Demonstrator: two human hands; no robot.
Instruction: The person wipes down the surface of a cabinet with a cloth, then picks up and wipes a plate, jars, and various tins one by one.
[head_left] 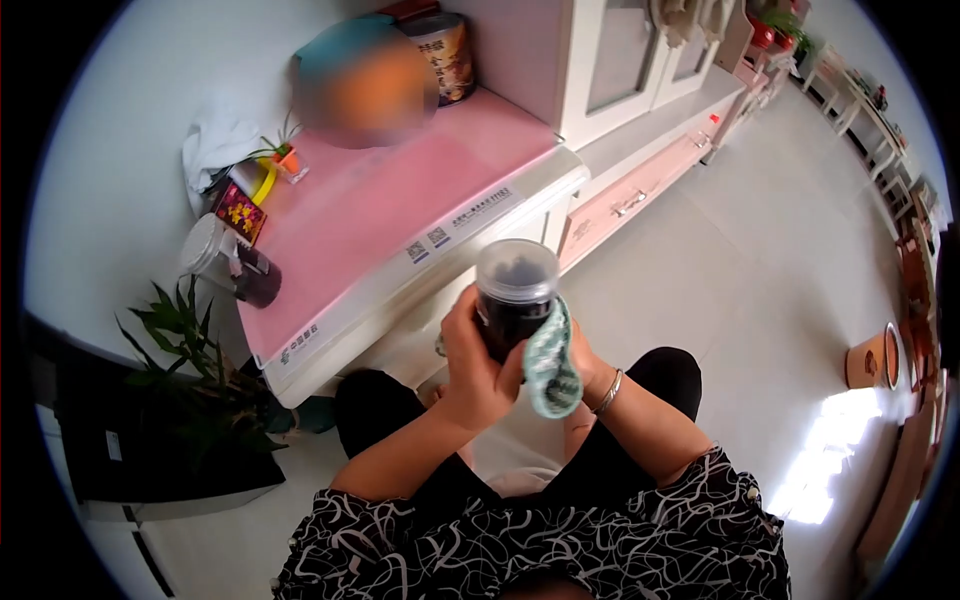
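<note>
A clear-lidded jar with dark contents (pixel 517 275) is held upright in front of me, above my knees. My left hand (pixel 480 365) is wrapped round the jar's left side. On the right side, my right hand (pixel 583 365) holds a green and white cloth (pixel 552 370) against the jar; the cloth hides part of its fingers. A silver bracelet is on the right wrist.
A cabinet with a pink top (pixel 400 180) stands ahead left, bearing another jar (pixel 257 277), a small potted plant (pixel 287 160), a picture and a tin (pixel 447 60). A leafy plant (pixel 180 330) is at left. A brown bucket (pixel 868 360) stands on the floor at right.
</note>
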